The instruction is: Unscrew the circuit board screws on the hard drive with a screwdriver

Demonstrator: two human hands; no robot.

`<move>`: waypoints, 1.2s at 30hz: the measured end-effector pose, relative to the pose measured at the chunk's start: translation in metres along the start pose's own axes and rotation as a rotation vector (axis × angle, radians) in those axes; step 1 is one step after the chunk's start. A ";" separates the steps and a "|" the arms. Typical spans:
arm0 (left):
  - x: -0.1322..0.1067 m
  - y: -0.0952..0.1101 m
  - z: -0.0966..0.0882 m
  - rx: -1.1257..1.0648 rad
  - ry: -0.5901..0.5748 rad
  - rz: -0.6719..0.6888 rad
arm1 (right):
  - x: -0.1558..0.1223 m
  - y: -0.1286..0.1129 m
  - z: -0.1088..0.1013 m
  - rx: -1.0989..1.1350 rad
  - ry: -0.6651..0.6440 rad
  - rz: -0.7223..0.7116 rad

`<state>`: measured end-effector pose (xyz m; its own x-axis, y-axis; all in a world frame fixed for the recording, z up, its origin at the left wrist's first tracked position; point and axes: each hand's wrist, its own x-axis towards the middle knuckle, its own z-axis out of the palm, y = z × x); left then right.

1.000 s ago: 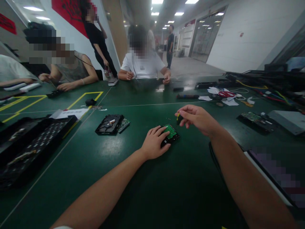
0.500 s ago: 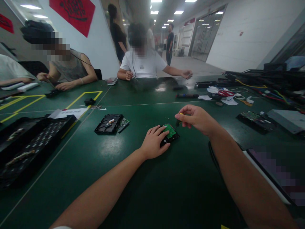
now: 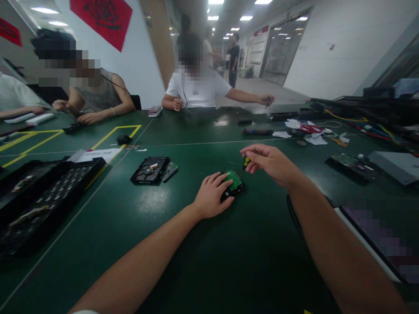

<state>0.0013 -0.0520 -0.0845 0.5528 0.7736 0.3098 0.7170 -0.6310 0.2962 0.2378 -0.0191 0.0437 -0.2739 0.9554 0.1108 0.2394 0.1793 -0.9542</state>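
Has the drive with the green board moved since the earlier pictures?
No. The green-board drive keeps its place right of the opened black drive, under the left hand.

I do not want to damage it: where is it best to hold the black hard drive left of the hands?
Probably by its near and far rims, from above at the left end: the hard drive lies flat, top open, with a green board against its right side.
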 end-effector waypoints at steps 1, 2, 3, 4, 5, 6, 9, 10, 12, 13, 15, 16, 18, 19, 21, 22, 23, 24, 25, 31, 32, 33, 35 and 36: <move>0.000 0.000 0.000 -0.002 0.001 0.000 | 0.000 0.000 0.000 -0.004 0.007 0.005; 0.000 0.000 0.000 -0.003 0.001 0.000 | 0.000 -0.001 0.001 -0.020 0.010 0.008; 0.000 0.000 0.000 -0.003 0.002 -0.001 | 0.000 -0.001 0.001 -0.043 0.014 0.005; 0.000 0.000 0.001 -0.002 0.002 -0.001 | -0.001 -0.002 0.001 -0.062 0.016 -0.002; 0.000 0.000 0.001 -0.001 0.003 -0.001 | -0.001 -0.002 0.002 -0.073 0.020 -0.008; 0.000 0.000 0.001 0.000 0.003 -0.002 | -0.001 -0.002 0.002 -0.073 0.025 -0.007; 0.000 0.000 0.000 -0.004 0.001 -0.001 | -0.002 -0.002 0.003 -0.055 0.039 0.016; 0.000 0.000 0.000 -0.009 -0.001 -0.002 | -0.003 -0.002 0.004 -0.057 0.041 0.019; 0.000 0.000 0.000 -0.020 -0.003 -0.006 | -0.003 -0.002 0.003 -0.065 0.041 0.002; 0.000 0.000 -0.001 -0.024 -0.004 -0.007 | -0.004 -0.003 0.003 -0.068 0.041 -0.014; 0.000 0.000 -0.001 -0.025 -0.006 -0.009 | -0.004 -0.003 0.002 -0.074 0.035 -0.038; 0.000 0.000 0.000 -0.021 -0.006 -0.009 | -0.005 -0.003 0.002 -0.074 0.025 -0.044; 0.000 0.000 0.000 -0.013 -0.006 -0.010 | -0.005 -0.004 0.002 -0.073 -0.006 -0.049; 0.000 0.000 0.000 -0.011 -0.006 -0.010 | -0.005 -0.004 0.002 -0.072 -0.024 -0.046; 0.000 -0.001 0.001 -0.010 -0.005 -0.010 | -0.004 -0.003 0.003 -0.056 -0.043 -0.044; 0.000 -0.001 0.001 -0.010 -0.005 -0.010 | -0.003 -0.003 0.003 -0.042 -0.036 -0.042; 0.000 -0.001 0.001 -0.009 -0.005 -0.010 | -0.002 -0.001 0.003 -0.028 -0.022 -0.039; 0.000 -0.001 0.001 -0.007 -0.006 -0.011 | -0.001 0.000 0.003 -0.016 -0.002 -0.036; 0.000 -0.001 0.001 -0.006 -0.008 -0.011 | 0.000 0.001 0.002 -0.008 0.020 -0.033; 0.000 0.000 0.000 -0.003 -0.007 -0.010 | 0.002 0.005 0.000 -0.015 0.029 -0.040; 0.000 0.000 0.000 -0.002 -0.007 -0.010 | 0.002 0.005 0.001 -0.019 0.030 -0.041; 0.000 0.000 0.000 -0.001 -0.008 -0.009 | 0.002 0.005 0.002 -0.023 0.038 -0.042; 0.000 0.000 -0.001 0.001 -0.011 -0.007 | 0.002 0.005 0.003 -0.028 0.059 -0.039; 0.000 0.000 -0.001 0.001 -0.012 -0.008 | 0.003 0.005 0.004 -0.028 0.067 -0.036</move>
<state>0.0015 -0.0520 -0.0835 0.5520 0.7793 0.2967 0.7220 -0.6247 0.2974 0.2348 -0.0166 0.0379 -0.2198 0.9616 0.1643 0.2567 0.2195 -0.9412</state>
